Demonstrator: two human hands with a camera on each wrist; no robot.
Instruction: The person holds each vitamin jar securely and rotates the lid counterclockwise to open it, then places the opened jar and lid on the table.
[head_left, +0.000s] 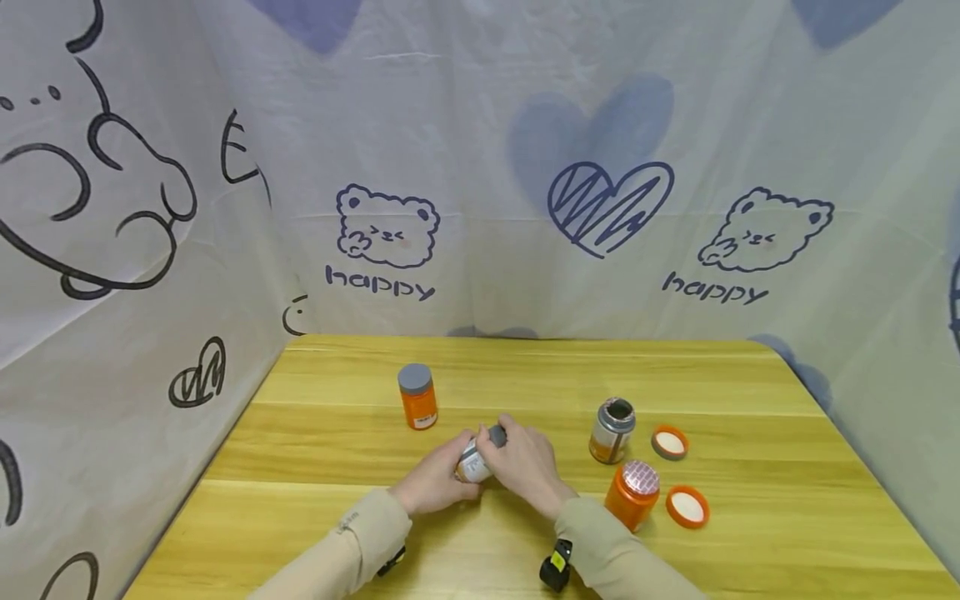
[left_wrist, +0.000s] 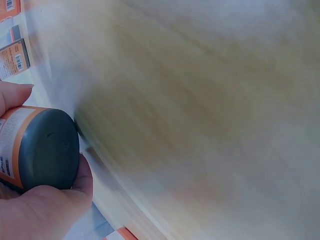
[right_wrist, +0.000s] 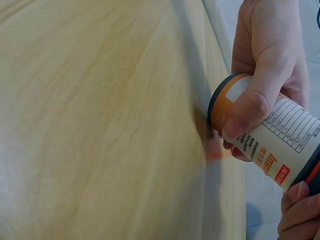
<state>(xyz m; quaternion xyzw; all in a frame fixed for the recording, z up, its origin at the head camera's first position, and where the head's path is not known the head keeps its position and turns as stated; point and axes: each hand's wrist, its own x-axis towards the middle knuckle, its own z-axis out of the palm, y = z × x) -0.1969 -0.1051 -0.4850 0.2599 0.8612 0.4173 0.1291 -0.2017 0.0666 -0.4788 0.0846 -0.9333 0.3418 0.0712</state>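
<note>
Evidently the left hand (head_left: 438, 477) grips the tilted bottle (head_left: 472, 467) over the near middle of the table (head_left: 300, 442), and the right hand (head_left: 527, 464), partly hidden, seems clamped on its grey cap (head_left: 497, 435), so a sudden twist could jerk it loose.

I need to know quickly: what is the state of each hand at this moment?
Left hand: closed, holding the white-labelled bottle by its body.
Right hand: closed, holding that bottle's grey cap.
</note>
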